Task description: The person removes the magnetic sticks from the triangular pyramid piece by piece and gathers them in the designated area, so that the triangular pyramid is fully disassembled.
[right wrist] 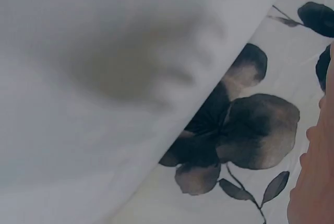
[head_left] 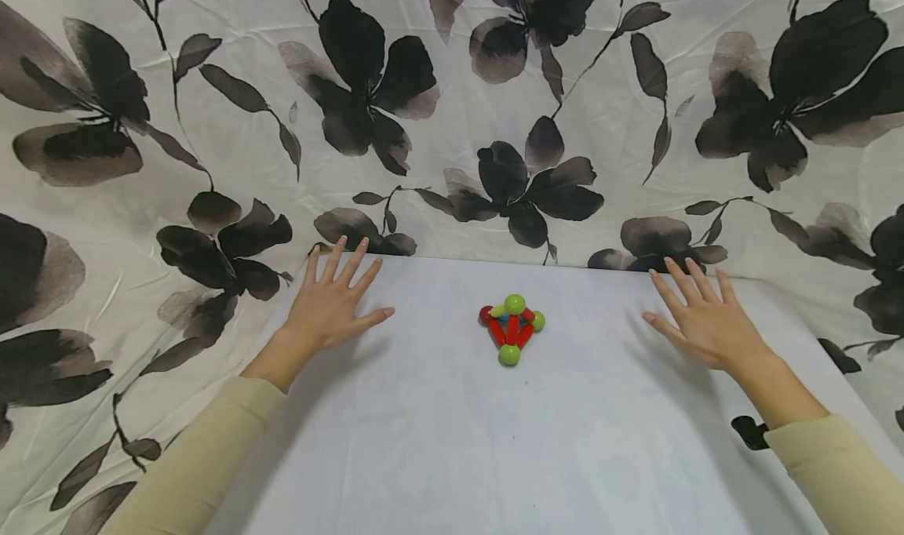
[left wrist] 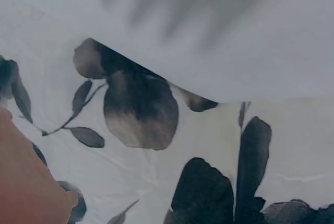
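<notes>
Between the two hands, on the white tabletop, sits a small pyramid-like model (head_left: 512, 329) built from green and red balls joined by red, yellow-green and blue rods. To its left, my left hand (head_left: 332, 307) hovers with fingers spread and nothing in it. My right hand (head_left: 709, 327) is held likewise on the other side, fingers straight and apart. Both hands cast soft shadows on the table. In the left wrist view only part of the left hand (left wrist: 31, 177) shows at the lower left; the right wrist view catches a strip of the right hand (right wrist: 315, 172).
The white table (head_left: 452, 456) ends at a back edge just beyond the fingertips. Behind and beside it hangs a pale cloth (head_left: 438, 151) printed with dark flowers. A small black object (head_left: 750, 433) lies by the right sleeve.
</notes>
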`<state>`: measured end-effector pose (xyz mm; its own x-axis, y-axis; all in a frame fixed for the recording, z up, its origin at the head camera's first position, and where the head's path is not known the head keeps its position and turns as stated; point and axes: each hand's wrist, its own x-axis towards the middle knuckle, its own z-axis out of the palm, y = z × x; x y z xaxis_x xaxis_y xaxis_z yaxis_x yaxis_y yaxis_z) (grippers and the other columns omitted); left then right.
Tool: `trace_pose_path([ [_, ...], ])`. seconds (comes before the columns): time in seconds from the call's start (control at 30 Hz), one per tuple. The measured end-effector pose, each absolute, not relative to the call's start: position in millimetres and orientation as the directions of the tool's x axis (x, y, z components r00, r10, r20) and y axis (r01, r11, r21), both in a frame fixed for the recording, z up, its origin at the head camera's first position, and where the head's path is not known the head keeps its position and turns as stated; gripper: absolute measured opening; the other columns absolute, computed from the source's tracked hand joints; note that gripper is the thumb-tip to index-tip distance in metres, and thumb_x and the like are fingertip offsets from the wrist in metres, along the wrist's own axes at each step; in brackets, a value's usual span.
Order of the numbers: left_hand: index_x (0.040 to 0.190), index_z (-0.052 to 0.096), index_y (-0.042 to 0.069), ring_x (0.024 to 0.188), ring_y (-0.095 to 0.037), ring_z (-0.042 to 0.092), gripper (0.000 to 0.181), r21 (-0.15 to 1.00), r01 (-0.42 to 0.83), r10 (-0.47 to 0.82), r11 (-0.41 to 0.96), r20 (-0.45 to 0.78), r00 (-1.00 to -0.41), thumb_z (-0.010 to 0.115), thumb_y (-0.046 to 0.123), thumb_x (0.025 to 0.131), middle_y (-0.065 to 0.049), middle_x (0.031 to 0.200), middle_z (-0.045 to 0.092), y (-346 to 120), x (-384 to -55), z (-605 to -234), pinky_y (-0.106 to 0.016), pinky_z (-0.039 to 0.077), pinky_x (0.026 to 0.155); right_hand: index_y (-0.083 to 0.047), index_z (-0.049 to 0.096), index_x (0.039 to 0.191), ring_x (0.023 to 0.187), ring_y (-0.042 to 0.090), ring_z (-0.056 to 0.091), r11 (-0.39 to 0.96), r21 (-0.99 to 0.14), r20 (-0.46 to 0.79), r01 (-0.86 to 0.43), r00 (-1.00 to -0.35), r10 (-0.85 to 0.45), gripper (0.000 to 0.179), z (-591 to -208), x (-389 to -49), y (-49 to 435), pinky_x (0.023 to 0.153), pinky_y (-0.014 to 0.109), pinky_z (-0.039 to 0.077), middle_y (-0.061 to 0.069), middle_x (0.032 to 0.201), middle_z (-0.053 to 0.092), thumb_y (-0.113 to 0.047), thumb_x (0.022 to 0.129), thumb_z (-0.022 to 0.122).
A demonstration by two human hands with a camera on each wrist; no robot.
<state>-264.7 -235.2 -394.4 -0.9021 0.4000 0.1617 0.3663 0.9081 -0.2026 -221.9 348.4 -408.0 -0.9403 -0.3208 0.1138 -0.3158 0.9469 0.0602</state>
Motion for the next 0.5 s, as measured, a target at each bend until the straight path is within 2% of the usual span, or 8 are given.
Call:
trace_pose_path([
  [0.3,0.164,0.022,0.025,0.157,-0.036,-0.011,0.092,-0.185,0.398,0.429,0.899,0.185,-0.884,0.035,0.082,0.093,-0.006,0.173,-0.003,-216.9,-264.8,-394.1,-0.061,-0.014,0.119,-0.006,0.022,0.163,0.156,0.040,-0.005,0.937,0.056,0.141,-0.346,-0.926,-0.351,0.079,-407.9,-219.2,331.9,0.118,0.059,-0.018,0.019,0.170,0.006,-0.057,0.105,0.043],
  [0.5,0.165,0.020,0.026,0.157,-0.036,-0.009,0.093,-0.152,0.441,0.463,0.885,0.173,-0.869,0.039,0.080,0.093,-0.006,0.173,-0.001,-200.6,-266.3,-401.5,-0.063,-0.010,0.119,-0.008,0.019,0.163,0.157,0.040,0.000,0.927,0.016,0.156,-0.376,-0.914,-0.374,0.080,-415.8,-218.0,319.4,0.120,0.057,-0.015,0.019,0.170,0.009,-0.055,0.105,0.046],
])
